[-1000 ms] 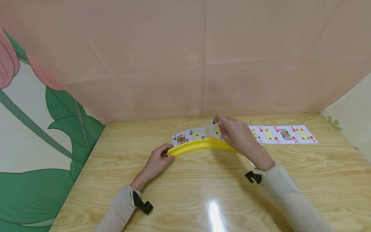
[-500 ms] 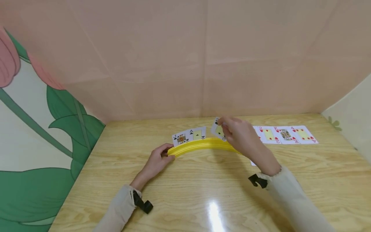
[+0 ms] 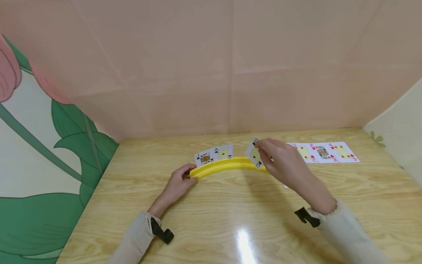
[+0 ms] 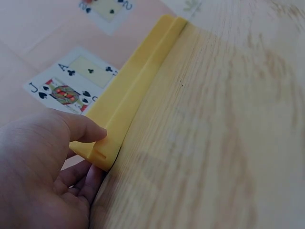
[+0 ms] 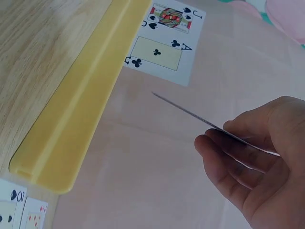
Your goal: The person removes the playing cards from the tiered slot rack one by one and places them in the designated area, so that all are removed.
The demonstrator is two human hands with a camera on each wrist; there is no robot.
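A yellow curved card holder (image 3: 227, 165) rests on the wooden table. My left hand (image 3: 178, 183) grips its left end, with the thumb (image 4: 88, 131) on the near face. A jack of spades (image 3: 205, 158) and an ace of clubs (image 3: 225, 151) lean side by side in the holder's left part. Between thumb and fingers, my right hand (image 3: 285, 161) pinches a black two playing card (image 3: 253, 156), tilted above the holder's right part. In the right wrist view that card (image 5: 190, 114) appears edge-on and apart from the holder. The right hand hides the holder's right end in the head view.
A face-up row at the back right includes a two, a king (image 3: 324, 152) and a four of hearts (image 3: 342, 152). A black three (image 5: 8, 205) lies by the holder's right end. A pink-covered wall (image 3: 230, 73) stands behind the table.
My right hand has moved right and nearer to me with the card, which now tilts more. The left hand and the holder have stayed in place.
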